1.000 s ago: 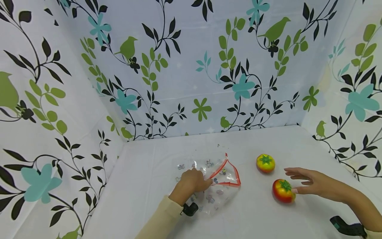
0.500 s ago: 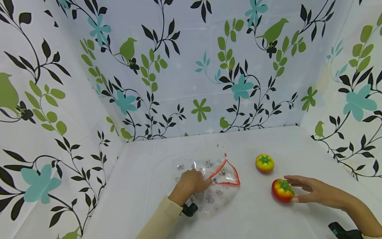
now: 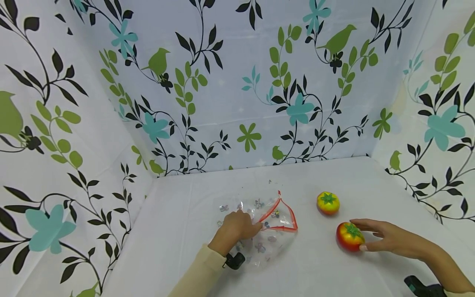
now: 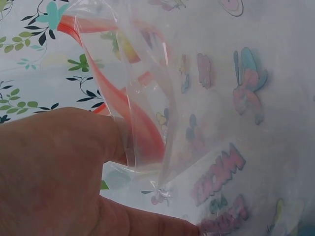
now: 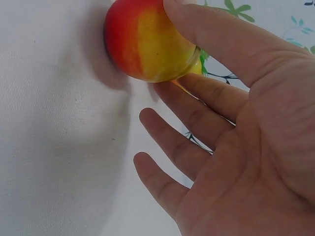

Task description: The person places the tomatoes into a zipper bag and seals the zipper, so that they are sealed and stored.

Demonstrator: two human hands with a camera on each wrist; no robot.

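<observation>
A clear printed plastic bag (image 3: 261, 247) with a red-edged opening lies on the white table. My left hand (image 3: 237, 227) grips it beside the opening; in the left wrist view the left hand (image 4: 54, 162) has its thumb at the red strip, behind clear film. Right of the bag is a red-yellow toy fruit (image 3: 349, 236). My right hand (image 3: 393, 239) is at its right side, thumb and forefinger spread around it. The right wrist view shows the thumb of the right hand (image 5: 236, 132) against the fruit (image 5: 150, 42), the other fingers extended; how firm the contact is cannot be told.
A second, yellower toy fruit (image 3: 328, 203) rests just behind the first. Patterned cloth walls (image 3: 222, 82) stand at the back and both sides of the white table (image 3: 167, 247).
My right hand has moved slightly left and down, and its fingers have come closer around the red-yellow fruit. My left hand keeps its hold on the bag.
</observation>
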